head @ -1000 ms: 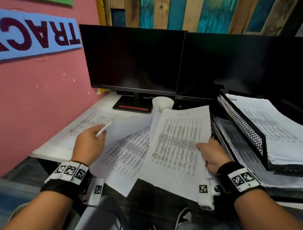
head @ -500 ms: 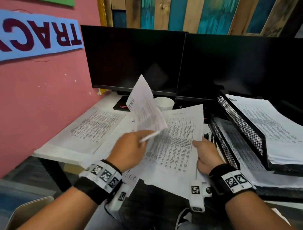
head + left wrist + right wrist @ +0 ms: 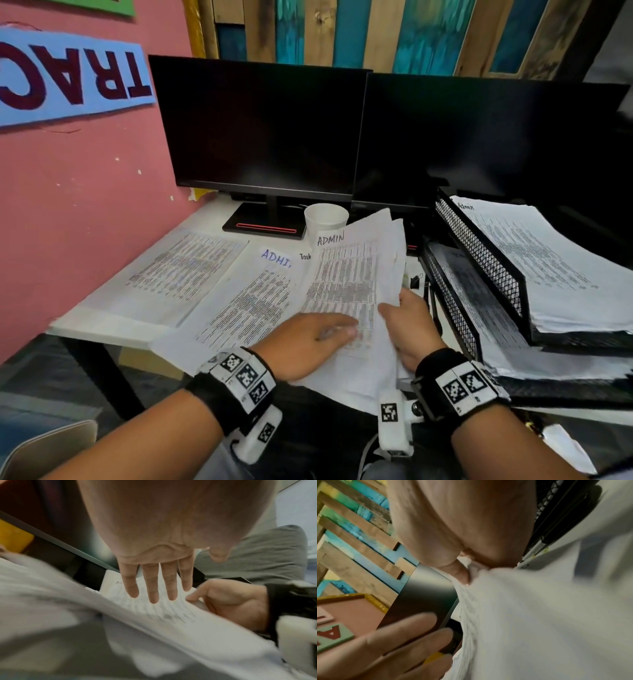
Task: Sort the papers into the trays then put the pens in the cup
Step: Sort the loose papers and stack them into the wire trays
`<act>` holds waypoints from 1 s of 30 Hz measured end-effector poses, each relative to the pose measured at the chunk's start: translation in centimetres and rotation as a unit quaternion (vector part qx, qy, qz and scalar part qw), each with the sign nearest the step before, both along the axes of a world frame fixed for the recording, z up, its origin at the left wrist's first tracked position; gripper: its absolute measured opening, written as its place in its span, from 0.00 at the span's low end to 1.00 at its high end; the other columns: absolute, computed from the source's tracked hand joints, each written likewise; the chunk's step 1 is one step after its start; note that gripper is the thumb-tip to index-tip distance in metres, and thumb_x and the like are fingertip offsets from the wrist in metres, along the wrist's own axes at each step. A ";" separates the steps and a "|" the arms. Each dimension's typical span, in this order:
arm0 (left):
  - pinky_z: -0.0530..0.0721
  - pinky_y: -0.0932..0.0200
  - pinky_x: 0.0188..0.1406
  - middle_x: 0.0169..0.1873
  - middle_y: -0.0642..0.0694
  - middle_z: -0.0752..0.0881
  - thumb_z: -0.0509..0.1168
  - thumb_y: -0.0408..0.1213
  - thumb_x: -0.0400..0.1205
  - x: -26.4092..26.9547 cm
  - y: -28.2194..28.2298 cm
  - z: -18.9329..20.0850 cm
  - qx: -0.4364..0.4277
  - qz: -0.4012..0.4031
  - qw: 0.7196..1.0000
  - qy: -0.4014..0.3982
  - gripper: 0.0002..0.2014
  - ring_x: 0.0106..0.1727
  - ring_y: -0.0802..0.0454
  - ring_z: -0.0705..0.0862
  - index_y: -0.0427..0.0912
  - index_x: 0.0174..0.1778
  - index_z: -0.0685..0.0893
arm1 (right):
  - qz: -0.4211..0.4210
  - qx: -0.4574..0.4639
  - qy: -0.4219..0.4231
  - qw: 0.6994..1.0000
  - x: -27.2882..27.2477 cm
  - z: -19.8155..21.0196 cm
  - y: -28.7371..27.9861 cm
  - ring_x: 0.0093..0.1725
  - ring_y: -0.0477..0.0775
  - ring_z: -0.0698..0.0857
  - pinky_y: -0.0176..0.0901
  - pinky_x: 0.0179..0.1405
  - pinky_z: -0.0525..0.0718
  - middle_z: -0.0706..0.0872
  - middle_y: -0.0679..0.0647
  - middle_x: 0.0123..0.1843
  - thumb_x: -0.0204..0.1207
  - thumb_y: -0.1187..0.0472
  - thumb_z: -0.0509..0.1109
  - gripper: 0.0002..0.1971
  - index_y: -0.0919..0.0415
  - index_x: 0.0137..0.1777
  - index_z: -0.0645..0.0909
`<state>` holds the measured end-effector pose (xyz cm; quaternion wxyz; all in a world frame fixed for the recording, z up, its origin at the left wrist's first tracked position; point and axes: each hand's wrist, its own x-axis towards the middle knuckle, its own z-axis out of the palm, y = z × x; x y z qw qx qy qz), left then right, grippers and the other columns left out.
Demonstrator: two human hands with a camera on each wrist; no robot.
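1. Head view shows the right hand (image 3: 409,325) pinching a bundle of papers (image 3: 346,284), its top sheet headed ADMIN, just left of the black mesh trays (image 3: 479,274); thumb on top, the other fingers hidden beneath the sheets.
2. Left hand (image 3: 308,342) lies flat on the lower part of that bundle, fingers straight and close together, pressing rather than gripping.
3. Further printed sheets (image 3: 185,270) lie spread on the white counter (image 3: 102,329), well left of the trays; the white cup (image 3: 325,222) stands behind the bundle, near the trays' far corner. No pen is visible in any view.
4. Handling, as I judge it: the sheets are light, limp and slippery against each other, so a one-edge pinch lets the far end droop and fan. Better to take hold along the long edge nearest the trays, thumb above and fingers below, with the flat hand steadying until the stack clears the mesh wall.
5. Upper tray already holds a thick stack (image 3: 548,267); the lower tray holds sheets too.
6. Left wrist view adds what the head view lacks: four straight fingers (image 3: 152,588) splayed slightly on the paper, the right hand's thumb beside them.
7. Right wrist view shows the thumb (image 3: 460,572) clamped into the paper's edge; its other fingertips stay hidden.
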<state>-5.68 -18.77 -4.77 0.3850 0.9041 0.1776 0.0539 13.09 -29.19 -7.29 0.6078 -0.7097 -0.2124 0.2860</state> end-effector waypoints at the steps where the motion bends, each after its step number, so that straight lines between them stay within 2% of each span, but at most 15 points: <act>1: 0.74 0.55 0.78 0.76 0.62 0.81 0.58 0.62 0.88 -0.1 0.6 0.6 -0.011 0.028 1.000 -0.008 0.22 0.73 0.62 0.79 0.62 0.76 0.81 | -0.023 0.000 0.007 1.000 0.4 0.0 -0.2 0.56 0.63 0.94 0.70 0.61 0.91 0.96 0.53 0.56 0.81 0.73 0.63 0.20 0.53 0.63 0.88; 3: 0.79 0.49 0.75 0.71 0.58 0.85 0.63 0.55 0.89 -0.1 2.2 1.6 -0.030 0.097 0.995 -0.024 0.18 0.63 0.62 0.84 0.57 0.73 0.85 | -0.060 0.001 0.010 0.998 1.0 0.1 -0.8 0.55 0.62 0.94 0.69 0.60 0.91 0.96 0.52 0.54 0.80 0.74 0.61 0.22 0.52 0.63 0.89; 5: 0.84 0.39 0.67 0.62 0.51 0.91 0.67 0.47 0.88 0.0 4.4 2.1 -0.063 0.190 0.979 -0.045 0.13 0.50 0.52 0.90 0.52 0.67 0.89 | -0.077 -0.002 0.016 0.997 1.4 0.2 -1.2 0.54 0.64 0.93 0.66 0.61 0.91 0.96 0.53 0.53 0.81 0.75 0.60 0.22 0.54 0.63 0.89; 7: 0.84 0.36 0.68 0.65 0.44 0.90 0.69 0.42 0.87 0.2 6.9 1.8 -0.113 0.275 0.953 -0.049 0.14 0.63 0.34 0.89 0.48 0.68 0.88 | -0.076 -0.001 0.023 0.997 1.6 -0.1 -1.3 0.53 0.64 0.93 0.60 0.58 0.91 0.96 0.55 0.54 0.82 0.75 0.60 0.22 0.55 0.65 0.88; 8: 0.83 0.39 0.69 0.68 0.41 0.88 0.69 0.40 0.87 0.3 8.0 1.4 -0.140 0.300 0.943 -0.037 0.18 0.67 0.31 0.86 0.46 0.74 0.85 | -0.078 -0.003 0.022 0.997 1.7 -0.2 -1.3 0.52 0.64 0.93 0.58 0.58 0.90 0.96 0.55 0.54 0.81 0.75 0.60 0.23 0.54 0.65 0.88; 12: 0.83 0.55 0.54 0.78 0.37 0.80 0.68 0.36 0.85 1.2 9.4 0.1 -0.162 0.311 0.936 0.036 0.37 0.62 0.42 0.86 0.41 0.90 0.60 | -0.092 -0.007 0.012 0.996 1.4 -0.6 -1.2 0.55 0.67 0.94 0.71 0.60 0.91 0.96 0.52 0.53 0.79 0.72 0.62 0.23 0.51 0.64 0.89; 14: 0.86 0.53 0.48 0.74 0.35 0.82 0.68 0.34 0.84 1.9 9.1 -0.4 -0.188 0.310 0.932 0.029 0.41 0.59 0.41 0.88 0.42 0.92 0.54 | -0.094 -0.009 0.012 0.995 1.1 -0.6 -1.1 0.55 0.66 0.94 0.72 0.60 0.90 0.96 0.52 0.53 0.79 0.73 0.62 0.23 0.52 0.64 0.89; 16: 0.89 0.47 0.56 0.70 0.36 0.84 0.68 0.31 0.84 2.6 8.5 -0.8 -0.216 0.318 0.923 0.011 0.40 0.58 0.41 0.87 0.41 0.91 0.56 | -0.093 -0.009 0.009 0.996 0.9 -0.6 -1.1 0.56 0.69 0.93 0.74 0.60 0.90 0.96 0.53 0.53 0.79 0.74 0.61 0.24 0.51 0.66 0.89; 18: 0.84 0.50 0.60 0.65 0.41 0.83 0.67 0.29 0.84 3.2 7.8 -1.0 -0.201 0.322 0.925 -0.004 0.26 0.57 0.44 0.84 0.44 0.79 0.74 | -0.093 -0.012 0.007 0.996 0.7 -0.7 -1.1 0.54 0.68 0.93 0.69 0.58 0.90 0.95 0.54 0.52 0.81 0.74 0.60 0.25 0.52 0.69 0.87; 19: 0.80 0.53 0.59 0.59 0.45 0.81 0.67 0.28 0.84 3.3 7.3 -0.9 -0.186 0.326 0.927 -0.012 0.15 0.56 0.45 0.82 0.47 0.65 0.79 | -0.090 -0.012 0.007 0.996 0.6 -0.8 -1.1 0.52 0.65 0.92 0.63 0.56 0.91 0.95 0.54 0.52 0.82 0.74 0.60 0.25 0.53 0.70 0.87; 20: 0.77 0.54 0.61 0.57 0.48 0.81 0.67 0.28 0.85 3.4 7.1 -1.1 -0.186 0.327 0.926 -0.024 0.11 0.58 0.45 0.81 0.45 0.60 0.80 | -0.086 -0.009 0.007 0.996 0.5 -0.8 -1.1 0.51 0.63 0.91 0.59 0.54 0.91 0.95 0.53 0.52 0.82 0.74 0.60 0.25 0.54 0.71 0.86; 22: 0.80 0.53 0.67 0.62 0.47 0.86 0.70 0.32 0.84 3.8 7.1 -1.8 -0.203 0.322 0.923 -0.053 0.14 0.64 0.42 0.85 0.38 0.66 0.85 | -0.080 -0.002 0.009 0.997 0.2 -0.5 -1.2 0.54 0.62 0.93 0.57 0.57 0.90 0.94 0.49 0.53 0.84 0.74 0.59 0.24 0.53 0.72 0.85; 24: 0.84 0.52 0.59 0.48 0.44 0.92 0.72 0.38 0.81 3.7 7.0 -2.1 -0.194 0.298 0.932 -0.073 0.07 0.50 0.41 0.89 0.38 0.47 0.91 | -0.077 -0.001 0.014 0.997 0.0 -0.4 -1.3 0.57 0.61 0.92 0.59 0.59 0.90 0.94 0.48 0.54 0.84 0.75 0.59 0.24 0.54 0.71 0.85; 27: 0.72 0.56 0.40 0.27 0.46 0.75 0.71 0.38 0.81 3.3 7.3 -1.9 -0.173 0.287 0.937 -0.099 0.17 0.30 0.50 0.74 0.42 0.26 0.79 | -0.090 0.002 0.030 0.995 0.4 -0.4 -1.5 0.60 0.68 0.91 0.72 0.64 0.89 0.95 0.51 0.56 0.84 0.73 0.59 0.24 0.52 0.72 0.85; 30: 0.66 0.58 0.33 0.24 0.46 0.72 0.71 0.37 0.85 2.0 7.8 -0.8 -0.171 0.312 0.923 -0.145 0.20 0.28 0.50 0.69 0.39 0.26 0.78 | -0.110 0.026 0.067 0.991 1.4 -0.2 -2.0 0.58 0.68 0.92 0.76 0.62 0.88 0.95 0.55 0.58 0.84 0.74 0.59 0.23 0.52 0.69 0.86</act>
